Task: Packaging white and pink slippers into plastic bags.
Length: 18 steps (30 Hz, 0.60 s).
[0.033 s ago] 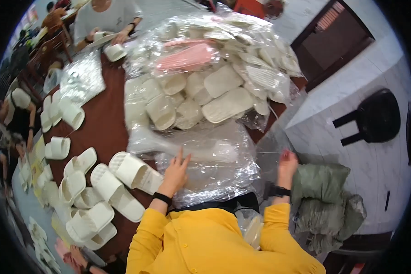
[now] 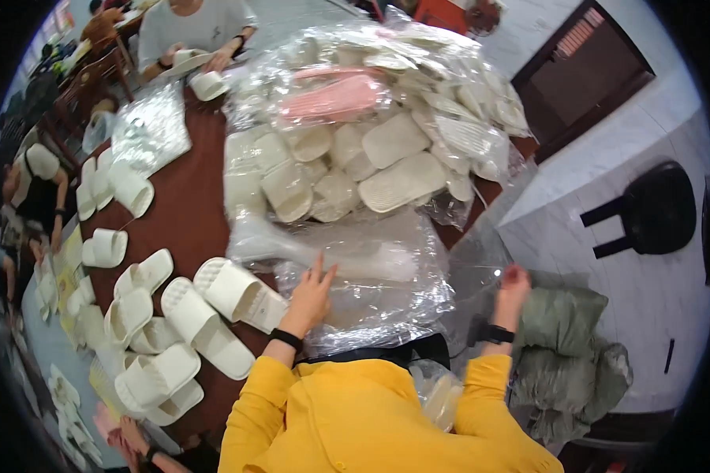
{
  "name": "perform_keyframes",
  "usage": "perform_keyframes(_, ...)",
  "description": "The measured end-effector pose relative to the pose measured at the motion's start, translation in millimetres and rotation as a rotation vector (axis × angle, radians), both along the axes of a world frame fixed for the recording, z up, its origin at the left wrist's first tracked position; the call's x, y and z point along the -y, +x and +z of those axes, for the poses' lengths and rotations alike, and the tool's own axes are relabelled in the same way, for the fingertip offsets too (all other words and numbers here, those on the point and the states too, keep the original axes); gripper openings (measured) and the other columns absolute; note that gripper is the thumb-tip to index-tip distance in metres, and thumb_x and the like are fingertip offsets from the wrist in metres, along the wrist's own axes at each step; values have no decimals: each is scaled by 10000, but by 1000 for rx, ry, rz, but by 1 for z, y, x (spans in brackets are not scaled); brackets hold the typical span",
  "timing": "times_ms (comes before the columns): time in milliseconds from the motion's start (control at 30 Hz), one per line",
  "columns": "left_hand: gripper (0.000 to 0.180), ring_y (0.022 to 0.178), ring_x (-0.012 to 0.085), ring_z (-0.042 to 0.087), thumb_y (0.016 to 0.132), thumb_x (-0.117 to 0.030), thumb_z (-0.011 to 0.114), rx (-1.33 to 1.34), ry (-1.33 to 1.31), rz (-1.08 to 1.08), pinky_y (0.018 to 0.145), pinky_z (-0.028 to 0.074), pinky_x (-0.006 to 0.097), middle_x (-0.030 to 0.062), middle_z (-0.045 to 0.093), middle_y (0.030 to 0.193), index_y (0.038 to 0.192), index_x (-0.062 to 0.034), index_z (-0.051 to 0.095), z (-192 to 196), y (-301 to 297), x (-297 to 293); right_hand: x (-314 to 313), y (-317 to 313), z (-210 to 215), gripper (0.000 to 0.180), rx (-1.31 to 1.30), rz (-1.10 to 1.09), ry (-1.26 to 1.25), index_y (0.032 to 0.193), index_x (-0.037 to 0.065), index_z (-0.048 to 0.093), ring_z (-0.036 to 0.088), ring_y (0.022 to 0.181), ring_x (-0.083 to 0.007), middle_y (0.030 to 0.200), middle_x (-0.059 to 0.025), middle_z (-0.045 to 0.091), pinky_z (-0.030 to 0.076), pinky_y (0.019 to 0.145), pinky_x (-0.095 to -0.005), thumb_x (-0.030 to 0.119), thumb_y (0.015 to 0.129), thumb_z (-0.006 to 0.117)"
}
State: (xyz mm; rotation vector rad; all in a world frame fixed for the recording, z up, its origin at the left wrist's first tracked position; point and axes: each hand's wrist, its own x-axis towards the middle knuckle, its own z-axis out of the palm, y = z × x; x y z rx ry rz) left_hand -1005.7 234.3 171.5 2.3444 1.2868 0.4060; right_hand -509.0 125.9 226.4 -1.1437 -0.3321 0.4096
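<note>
My left hand [image 2: 312, 298] lies with fingers spread on a stack of clear plastic bags [image 2: 386, 296] at the table's front edge. My right hand [image 2: 513, 285] is closed, out past the stack on the right. It pinches the edge of a thin clear plastic bag [image 2: 473, 272] that stretches from the stack; the fingertips are blurred. Left of my left hand lies a white slipper [image 2: 222, 288], close to my wrist. Beside it is another white slipper [image 2: 205, 331]. Behind the stack, a large heap of bagged white slippers [image 2: 402, 181] rises, with one pink bagged pair [image 2: 335, 98] on it.
More white slippers [image 2: 158, 378] cover the left of the brown table [image 2: 189, 197]. Across it a person [image 2: 193, 39] handles a white slipper. Other people are at the far left. Grey-green sacks [image 2: 564, 323] and a black stool [image 2: 659, 209] stand on the floor at right.
My right hand has moved a little to the right, drawing the clear bag's edge outward. The left hand keeps its place on the stack. The whole view has shifted slightly.
</note>
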Motion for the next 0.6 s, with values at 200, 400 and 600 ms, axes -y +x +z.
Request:
perform_keyframes(200, 764, 1139, 373, 490, 693, -50, 646, -3, -1, 18, 863, 529, 433, 171, 189, 1555, 1416, -164, 427, -7, 1, 2, 64, 54, 142, 132, 333, -348, 203, 912, -1, 583, 590, 748, -187, 827, -95, 602, 516, 669, -298, 64, 937, 471)
perform_keyframes(400, 671, 1119, 362, 519, 761, -65, 648, 163, -61, 10, 888, 520, 414, 146, 256, 1539, 1395, -143, 445, 11, -20, 3, -2, -137, 223, 188, 352, 28, 499, 1109, -8, 514, 557, 858, -166, 942, -87, 577, 493, 721, -266, 74, 939, 521)
perform_keyframes(600, 391, 740, 176, 602, 846, 13, 604, 725, 4, 180, 676, 494, 275, 112, 551, 1269, 1227, -68, 591, 122, -55, 43, -28, -334, 182, 127, 466, 983, 54, 1079, -10, 502, 637, 785, -204, 909, -138, 628, 541, 736, -328, -1, 953, 485)
